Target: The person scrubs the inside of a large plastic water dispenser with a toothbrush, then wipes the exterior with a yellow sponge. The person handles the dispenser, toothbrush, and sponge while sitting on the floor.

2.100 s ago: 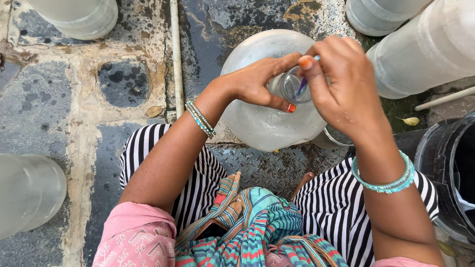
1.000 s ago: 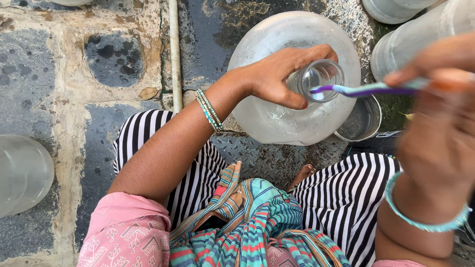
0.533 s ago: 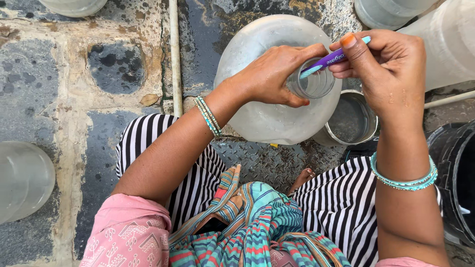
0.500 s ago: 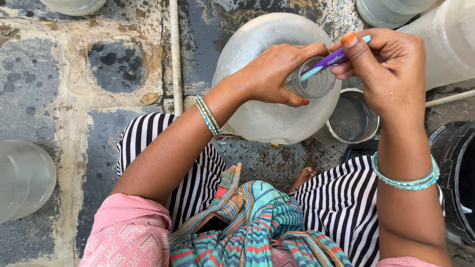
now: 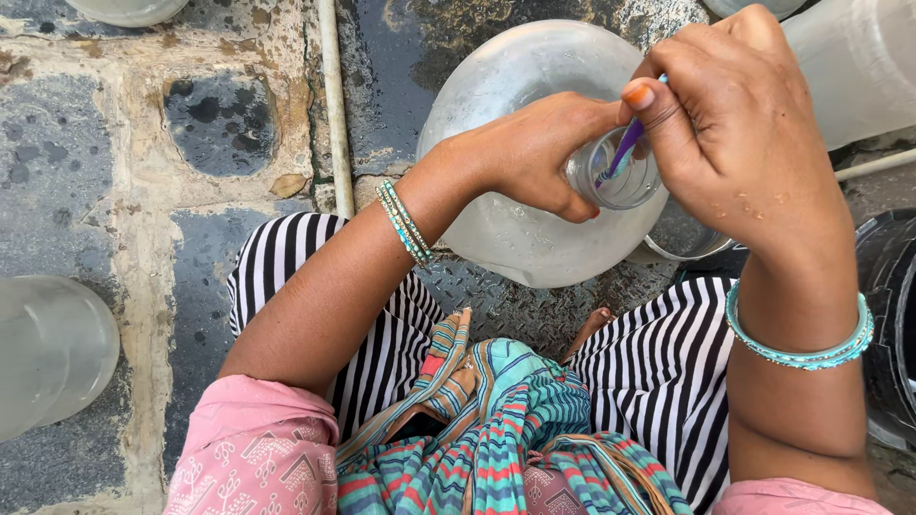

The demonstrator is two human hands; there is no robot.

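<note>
A large clear plastic water jug (image 5: 515, 124) stands on the wet stone floor between my knees. My left hand (image 5: 534, 153) grips its narrow neck (image 5: 615, 181) from the left. My right hand (image 5: 735, 124) is closed on a purple and turquoise toothbrush (image 5: 625, 153), whose end points down into the jug's open mouth. Most of the brush is hidden by my fingers. Both wrists wear turquoise bangles.
More clear jugs stand around: one at the left edge (image 5: 48, 353), others at the top right (image 5: 849, 67) and top left (image 5: 124, 10). A white pipe (image 5: 332, 105) runs along the floor. A small metal bowl (image 5: 682, 238) and a black tub (image 5: 887, 324) sit at the right.
My right hand lifted the toothbrush out to the right, then brought it back. Now the brush dips down into the jug's mouth. My left hand has stayed on the neck.
</note>
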